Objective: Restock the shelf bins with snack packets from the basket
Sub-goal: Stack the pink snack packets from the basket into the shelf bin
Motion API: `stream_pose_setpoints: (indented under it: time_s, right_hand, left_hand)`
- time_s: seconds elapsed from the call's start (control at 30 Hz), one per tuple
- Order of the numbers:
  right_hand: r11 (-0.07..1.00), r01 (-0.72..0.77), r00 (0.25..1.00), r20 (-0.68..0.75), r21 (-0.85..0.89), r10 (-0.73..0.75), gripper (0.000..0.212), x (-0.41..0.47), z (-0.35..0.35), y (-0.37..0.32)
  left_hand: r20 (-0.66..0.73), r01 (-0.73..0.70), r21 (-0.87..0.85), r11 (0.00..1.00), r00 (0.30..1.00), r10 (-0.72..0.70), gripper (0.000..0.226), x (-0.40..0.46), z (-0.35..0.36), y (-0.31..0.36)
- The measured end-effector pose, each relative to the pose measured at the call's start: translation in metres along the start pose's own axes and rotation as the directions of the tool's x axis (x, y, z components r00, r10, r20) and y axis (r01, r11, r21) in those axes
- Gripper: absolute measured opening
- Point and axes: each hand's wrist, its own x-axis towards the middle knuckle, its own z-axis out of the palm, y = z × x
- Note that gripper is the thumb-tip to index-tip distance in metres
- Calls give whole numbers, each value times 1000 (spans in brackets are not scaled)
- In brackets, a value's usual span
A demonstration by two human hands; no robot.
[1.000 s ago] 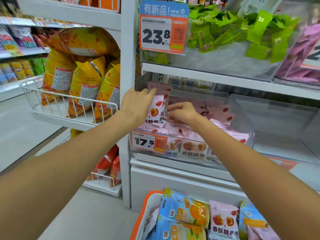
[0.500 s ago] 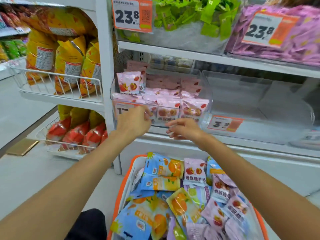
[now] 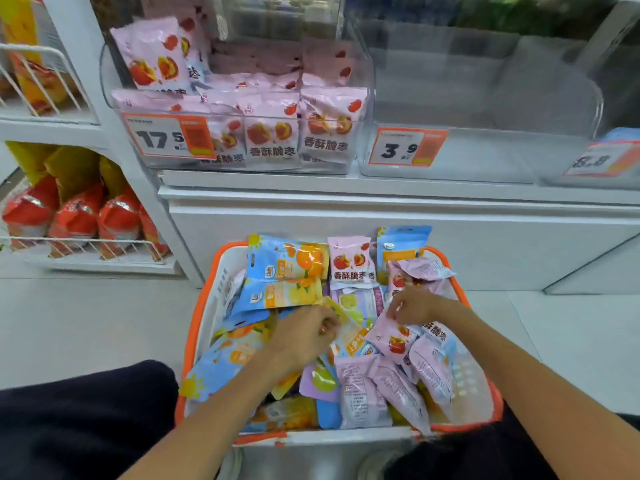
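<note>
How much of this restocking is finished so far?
Done: the 17.5 bin already holds many pink packets. In hand: both hands are down in the basket, the right hand pinching a pink packet. Left: the 3.9 bin looks empty, and the basket is full.

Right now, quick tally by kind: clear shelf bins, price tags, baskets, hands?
Clear shelf bins: 3 (17.5 bin, 3.9 bin, 8.8 bin)
Price tags: 3 (17.5 tag, 3.9 tag, 8.8 tag)
Baskets: 1 (basket)
Hands: 2 (left hand grips a yellow packet; right hand pinches a pink packet)
Total: 9
</note>
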Motion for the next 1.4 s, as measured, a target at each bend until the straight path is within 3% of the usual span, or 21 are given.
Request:
stream_pose_setpoints:
  time_s: [0.07, 0.1, 0.17, 0.27, 0.33, 0.4, 0.43, 0.5, 0.6, 0.67, 0.73, 0.83, 0.9, 0.97, 1.03, 1.1, 1.17, 1.23, 1.27, 1.33, 1.4]
  right_hand:
    - [991, -130, 982, 143, 13, 127, 27, -7, 5, 16]
    - [982, -190, 955, 235, 11, 182, 31, -12, 6, 18]
    - [959, -284, 889, 370, -22, 272, 47, -23, 9, 22]
    - [935, -283, 819, 455, -212, 351, 90, -38, 22, 13]
    - [873, -181, 855, 366, -452, 367, 103, -46, 42, 1]
    - [858, -124, 910, 287, -498, 299, 116, -50, 63, -4]
    - [866, -116, 920, 277, -487, 279, 117, -53, 68, -5]
    - [897, -120, 945, 229, -427, 235, 105, -56, 72, -6]
    - [925, -111, 988, 62, -365, 143, 77, -62, 73, -10]
    - [939, -75, 997, -27, -335, 70, 71, -64, 72, -11]
    - [969, -33, 996, -89, -245, 12, 62, -58, 67, -8]
    - [997, 65, 987, -150, 45, -58, 61, -45, 61, -6]
    - [976, 142, 973, -207, 163, -107, 66, -38, 63, -10]
    - [966, 217, 943, -286, 145, -169, 71, -34, 67, -15]
    - [966, 257, 938, -245, 15, -246, 84, -30, 75, -18]
    - [959, 258, 943, -186, -121, -277, 101, -29, 85, -25]
    - [956, 220, 922, -278, -193, -268, 93, -26, 88, -31]
    - [958, 232, 887, -368, -167, -279, 71, -22, 80, -35]
    - [963, 258, 892, -364, -79, -269, 64, -20, 71, -35]
    - [918, 287, 933, -297, 274, -203, 57, -17, 49, -35]
    - [751, 209, 976, -176, 626, -125, 60, -20, 28, -35]
  left_hand:
    - [72, -134, 129, 983, 989, 126, 35, -1, 23, 18]
    - [116, -132, 202, 970, 987, 110, 46, -2, 31, 24]
    - [202, -26, 299, 954, 979, -36, 63, -2, 45, 36]
    - [271, 111, 239, 965, 946, -176, 56, 1, 50, 47]
    - [281, 159, 87, 983, 943, -177, 57, 4, 44, 42]
    - [314, 179, -36, 983, 936, -159, 55, 7, 32, 28]
    - [315, 185, -94, 978, 938, -147, 43, 6, 25, 21]
    - [262, 250, -241, 938, 947, -185, 22, 4, 14, 3]
    - [22, 331, -460, 824, 932, -362, 36, 2, -4, -26]
    - [-67, 376, -435, 818, 893, -446, 38, 1, -14, -39]
    - [-144, 414, -285, 864, 873, -466, 43, -5, -16, -47]
    - [-351, 357, -52, 933, 868, -352, 38, -24, -6, -47]
    - [-356, 356, 13, 935, 875, -328, 43, -36, 6, -45]
    - [-267, 378, 81, 922, 900, -346, 69, -40, 17, -45]
    - [-154, 329, 211, 921, 941, -301, 93, -39, 24, -46]
    - [-134, 310, 262, 914, 950, -283, 97, -36, 27, -46]
    - [-169, 321, 199, 926, 942, -290, 87, -33, 23, -49]
    - [-159, 353, -65, 933, 920, -359, 82, -31, 13, -52]
    - [-109, 375, -322, 870, 898, -427, 81, -30, 4, -51]
    - [70, 391, -741, 545, 853, -518, 62, -28, -15, -45]
    - [229, 402, -876, 267, 833, -503, 34, -27, -32, -44]
